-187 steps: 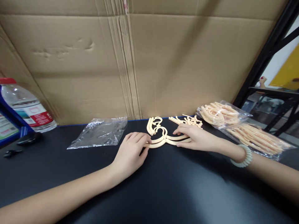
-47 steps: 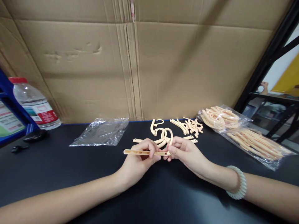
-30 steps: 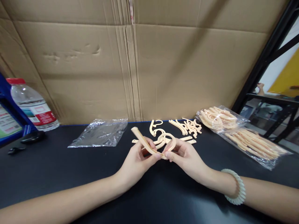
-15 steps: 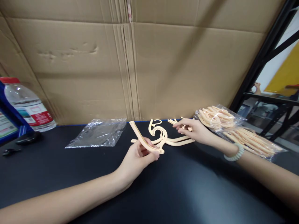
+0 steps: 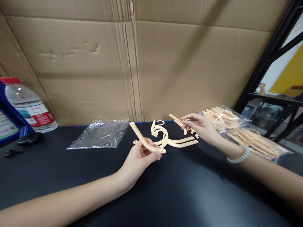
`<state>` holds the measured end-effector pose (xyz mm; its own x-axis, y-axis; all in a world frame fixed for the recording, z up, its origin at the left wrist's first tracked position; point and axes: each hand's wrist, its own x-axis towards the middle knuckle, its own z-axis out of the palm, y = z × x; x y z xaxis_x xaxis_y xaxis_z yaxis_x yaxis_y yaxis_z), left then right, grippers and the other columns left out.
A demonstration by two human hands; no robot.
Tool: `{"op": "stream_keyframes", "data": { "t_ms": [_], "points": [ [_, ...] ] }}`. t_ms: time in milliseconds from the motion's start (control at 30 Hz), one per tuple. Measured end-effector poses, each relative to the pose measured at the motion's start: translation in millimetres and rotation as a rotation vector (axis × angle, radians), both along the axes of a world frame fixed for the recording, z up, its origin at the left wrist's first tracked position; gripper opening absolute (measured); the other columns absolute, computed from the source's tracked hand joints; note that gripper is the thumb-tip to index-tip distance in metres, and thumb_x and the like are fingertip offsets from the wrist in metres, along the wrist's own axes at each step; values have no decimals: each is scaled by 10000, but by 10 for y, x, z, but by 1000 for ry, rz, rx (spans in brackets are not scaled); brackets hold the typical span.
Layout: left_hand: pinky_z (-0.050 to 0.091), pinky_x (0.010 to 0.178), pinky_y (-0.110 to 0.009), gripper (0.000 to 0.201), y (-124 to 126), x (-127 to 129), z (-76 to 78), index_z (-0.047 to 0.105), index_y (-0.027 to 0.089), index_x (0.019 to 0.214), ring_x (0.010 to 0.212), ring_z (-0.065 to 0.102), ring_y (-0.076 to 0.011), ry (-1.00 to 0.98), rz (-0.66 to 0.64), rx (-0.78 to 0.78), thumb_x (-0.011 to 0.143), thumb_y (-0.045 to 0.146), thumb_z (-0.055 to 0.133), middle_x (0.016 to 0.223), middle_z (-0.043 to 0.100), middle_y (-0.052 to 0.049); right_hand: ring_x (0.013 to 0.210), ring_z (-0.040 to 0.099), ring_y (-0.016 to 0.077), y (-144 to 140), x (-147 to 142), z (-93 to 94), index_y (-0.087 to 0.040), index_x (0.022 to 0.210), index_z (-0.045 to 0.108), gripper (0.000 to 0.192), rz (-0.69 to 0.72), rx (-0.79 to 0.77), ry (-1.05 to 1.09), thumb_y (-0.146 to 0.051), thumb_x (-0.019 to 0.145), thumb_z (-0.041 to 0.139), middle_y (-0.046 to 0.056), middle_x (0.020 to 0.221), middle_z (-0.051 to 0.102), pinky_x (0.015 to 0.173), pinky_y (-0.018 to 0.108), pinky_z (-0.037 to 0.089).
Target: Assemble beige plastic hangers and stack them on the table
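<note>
On table, two sealed bags, one empty bag

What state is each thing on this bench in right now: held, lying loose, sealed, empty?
Left hand: grip shut on curved hanger arm, lifted off the bench.
Right hand: pinching a small straight piece.
Hanger parts: lying loose on bench.
Clear bag: flat, looks empty.
Filled bags: full of parts, lying down.
Water bottle: capped, lying tilted.

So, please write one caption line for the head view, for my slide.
Left hand holds a curved beige hanger arm; right hand picks a small piece from loose parts.
</note>
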<state>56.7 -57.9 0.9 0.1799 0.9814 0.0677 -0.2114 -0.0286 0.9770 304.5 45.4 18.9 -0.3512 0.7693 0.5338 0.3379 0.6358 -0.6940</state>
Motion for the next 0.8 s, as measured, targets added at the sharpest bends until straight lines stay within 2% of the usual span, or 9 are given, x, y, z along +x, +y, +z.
{"op": "stream_keyframes", "data": {
  "t_ms": [67,167,267,400,500,633,700,800],
  "points": [
    [458,765,-267,327,-6,6,10,491,193,860,781,586,-115,-15,1,-11,705,144,775,831,670,14,681,661,153,-169,-115,49,-194,1046,645,241,57,-172,236,-364,882,594,39,771,700,670,309,544],
    [452,748,-253,334,-15,14,26,494,194,848,763,582,-113,-27,12,-16,693,146,785,779,656,27,802,680,152,-387,-269,61,-193,932,702,223,154,-370,459,-380,812,689,59,969,708,759,295,544],
    [448,752,-249,326,-20,18,38,495,193,841,755,575,-110,-33,5,-10,697,147,784,778,655,29,792,664,140,-513,-364,14,-186,872,733,211,169,-513,511,-368,765,739,51,927,705,790,293,533],
    [445,754,-246,327,-21,18,43,486,194,822,755,577,-114,-41,-10,0,697,153,786,759,646,33,774,636,144,-578,-418,-58,-196,887,717,244,164,-592,512,-285,675,801,24,846,687,785,317,525],
    [445,762,-249,326,-19,13,37,484,195,840,759,572,-111,-36,-19,-2,709,153,780,771,646,32,742,606,129,-587,-438,-89,-211,889,694,256,143,-549,497,-255,656,791,4,818,658,744,300,510],
    [442,757,-247,314,-15,9,31,482,194,843,752,566,-106,-28,-25,1,724,148,769,759,639,34,728,593,142,-552,-432,-85,-189,786,681,111,100,-461,308,-251,697,706,23,817,653,693,307,490],
    [439,751,-240,315,-16,11,35,479,192,830,750,564,-102,-28,-25,-3,721,142,770,760,636,35,742,595,162,-504,-396,-57,-188,790,670,91,67,-347,183,-239,718,652,34,825,656,675,317,479],
    [439,752,-241,322,-22,15,47,479,193,832,754,568,-105,-38,-21,-7,712,142,773,777,641,30,780,596,190,-379,-279,4,-192,842,661,119,-18,-73,9,-235,779,571,49,842,651,652,318,468]
  ]
}}
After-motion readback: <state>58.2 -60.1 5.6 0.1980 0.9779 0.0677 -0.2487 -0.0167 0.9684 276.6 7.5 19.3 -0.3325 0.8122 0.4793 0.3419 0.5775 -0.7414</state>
